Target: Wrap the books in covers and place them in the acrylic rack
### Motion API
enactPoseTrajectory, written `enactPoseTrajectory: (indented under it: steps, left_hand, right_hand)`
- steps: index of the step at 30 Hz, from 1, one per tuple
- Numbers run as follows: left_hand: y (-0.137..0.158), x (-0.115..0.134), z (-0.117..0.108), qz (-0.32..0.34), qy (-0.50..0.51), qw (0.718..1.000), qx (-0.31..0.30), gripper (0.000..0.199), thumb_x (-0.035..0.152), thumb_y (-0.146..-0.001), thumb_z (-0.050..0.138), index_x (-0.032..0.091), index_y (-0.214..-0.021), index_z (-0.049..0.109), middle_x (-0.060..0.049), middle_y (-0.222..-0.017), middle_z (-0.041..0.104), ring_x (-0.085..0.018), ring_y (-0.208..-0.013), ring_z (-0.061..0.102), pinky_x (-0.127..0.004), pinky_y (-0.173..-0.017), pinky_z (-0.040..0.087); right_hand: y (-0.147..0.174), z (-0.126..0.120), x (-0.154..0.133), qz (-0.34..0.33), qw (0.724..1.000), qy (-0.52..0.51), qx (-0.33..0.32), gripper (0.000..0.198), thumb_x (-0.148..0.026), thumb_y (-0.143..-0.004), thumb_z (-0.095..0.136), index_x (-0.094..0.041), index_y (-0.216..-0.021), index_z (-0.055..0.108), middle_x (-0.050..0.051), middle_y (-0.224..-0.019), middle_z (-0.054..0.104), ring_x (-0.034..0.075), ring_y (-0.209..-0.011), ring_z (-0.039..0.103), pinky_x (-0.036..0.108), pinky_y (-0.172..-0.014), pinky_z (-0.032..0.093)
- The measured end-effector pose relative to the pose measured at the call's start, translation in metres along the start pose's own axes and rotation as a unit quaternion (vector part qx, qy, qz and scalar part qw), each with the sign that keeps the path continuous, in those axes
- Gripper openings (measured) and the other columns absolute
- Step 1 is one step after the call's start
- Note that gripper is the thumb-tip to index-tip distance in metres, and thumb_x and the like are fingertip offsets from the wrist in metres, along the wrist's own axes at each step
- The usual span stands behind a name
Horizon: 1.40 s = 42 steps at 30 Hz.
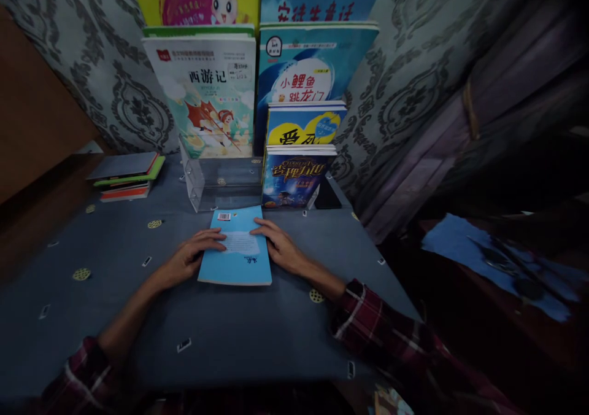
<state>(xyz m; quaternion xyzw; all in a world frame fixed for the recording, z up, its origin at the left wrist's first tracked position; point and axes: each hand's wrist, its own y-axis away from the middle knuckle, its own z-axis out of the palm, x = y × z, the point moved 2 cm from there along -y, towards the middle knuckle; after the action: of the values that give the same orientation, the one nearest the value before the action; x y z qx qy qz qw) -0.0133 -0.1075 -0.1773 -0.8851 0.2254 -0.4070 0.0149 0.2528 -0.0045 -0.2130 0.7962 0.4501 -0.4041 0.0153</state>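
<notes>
A light-blue paperback book (237,269) lies on the table with its back cover up, a barcode near its far edge. My left hand (186,256) is at its left edge, fingers and thumb reaching over the cover. From the right side, my right hand (283,249) grips the book's edge, with fingertips on the cover; its lower fingers are partly hidden. Just beyond the book stands a clear acrylic book rack (225,188). Its left column holds a white-and-green picture-cover book (218,105); on the right, a small dark-blue book (292,178) stands lowest.
Taller books, including a teal one (317,53), rise in tiers behind. A stack of books (124,175) lies at the left. A dark flat object (327,195) is by the rack's right side. Patterned curtain (133,89) backs the table (138,329). Blue cloth (460,243) lies at right.
</notes>
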Motion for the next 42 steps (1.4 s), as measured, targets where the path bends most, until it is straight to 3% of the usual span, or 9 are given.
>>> enactPoseTrajectory:
  steps: [7,13,17,20,23,28,35,42]
  left_hand:
    - [0.006,-0.008,0.006,-0.006,-0.151,0.987,-0.057,0.050,0.012,-0.099,0.040,0.027,-0.144,0.056,-0.005,-0.163,0.043,-0.024,-0.156,0.028,-0.055,-0.128,0.026]
    - [0.005,-0.001,0.003,-0.029,-0.197,0.974,-0.112,0.060,0.006,-0.098,0.034,0.032,-0.150,0.049,-0.001,-0.166,0.036,-0.021,-0.157,0.027,-0.053,-0.128,0.025]
    - [-0.005,-0.010,0.004,-0.041,-0.237,0.968,-0.073,0.046,0.024,-0.105,0.036,0.026,-0.149,0.050,-0.006,-0.163,0.042,-0.020,-0.152,0.037,-0.048,-0.125,0.030]
    - [-0.023,-0.021,0.009,-0.055,-0.283,0.957,-0.040,0.046,0.036,-0.106,0.039,0.021,-0.148,0.050,-0.011,-0.162,0.043,-0.024,-0.151,0.039,-0.050,-0.124,0.032]
    - [-0.042,-0.030,0.018,-0.074,-0.320,0.944,-0.010,0.048,0.037,-0.105,0.040,0.016,-0.147,0.051,-0.015,-0.159,0.047,-0.027,-0.149,0.043,-0.051,-0.121,0.037]
    - [-0.050,-0.037,0.030,-0.080,-0.351,0.932,0.043,0.047,0.033,-0.106,0.035,0.013,-0.145,0.052,-0.018,-0.155,0.051,-0.029,-0.148,0.044,-0.052,-0.118,0.039]
    - [-0.046,-0.035,0.031,-0.081,-0.355,0.930,0.043,0.050,0.034,-0.106,0.033,0.014,-0.148,0.050,-0.017,-0.157,0.049,-0.028,-0.149,0.042,-0.052,-0.118,0.038]
    - [-0.047,-0.025,0.028,-0.081,-0.377,0.922,0.044,0.046,0.031,-0.105,0.035,0.016,-0.144,0.055,-0.017,-0.154,0.052,-0.030,-0.146,0.046,-0.059,-0.120,0.034]
  right_hand:
    - [0.001,0.007,0.010,-0.005,0.999,0.035,0.001,0.048,0.000,-0.090,0.048,-0.022,-0.129,0.066,0.014,-0.152,0.056,0.025,-0.145,0.049,0.058,-0.123,0.033]
    - [0.003,0.007,0.011,0.005,0.997,0.071,0.009,0.051,0.000,-0.090,0.047,-0.023,-0.131,0.066,0.013,-0.151,0.057,0.028,-0.147,0.047,0.063,-0.120,0.035]
    - [0.001,0.006,0.004,0.007,0.992,0.121,0.037,0.046,-0.004,-0.092,0.051,-0.024,-0.129,0.069,0.013,-0.145,0.063,0.032,-0.148,0.044,0.067,-0.118,0.034]
    - [-0.011,0.014,-0.008,-0.027,0.989,0.140,0.027,0.043,-0.008,-0.095,0.050,-0.021,-0.133,0.066,0.016,-0.144,0.064,0.030,-0.146,0.047,0.062,-0.119,0.036]
    - [-0.028,0.028,-0.019,-0.064,0.987,0.146,-0.011,0.044,-0.014,-0.100,0.047,-0.018,-0.142,0.059,0.016,-0.149,0.059,0.026,-0.148,0.045,0.055,-0.121,0.037]
    - [-0.046,0.044,-0.014,-0.031,0.985,0.167,-0.037,0.046,-0.028,-0.104,0.046,-0.013,-0.148,0.052,0.019,-0.155,0.052,0.026,-0.151,0.041,0.052,-0.124,0.034]
    - [-0.033,0.016,0.016,0.055,0.984,0.171,-0.017,0.052,-0.033,-0.104,0.045,-0.013,-0.152,0.049,0.019,-0.159,0.047,0.030,-0.151,0.039,0.053,-0.123,0.035]
    - [-0.017,0.006,0.019,0.068,0.981,0.183,-0.019,0.054,-0.036,-0.104,0.042,-0.013,-0.153,0.047,0.018,-0.162,0.042,0.031,-0.149,0.043,0.056,-0.124,0.033]
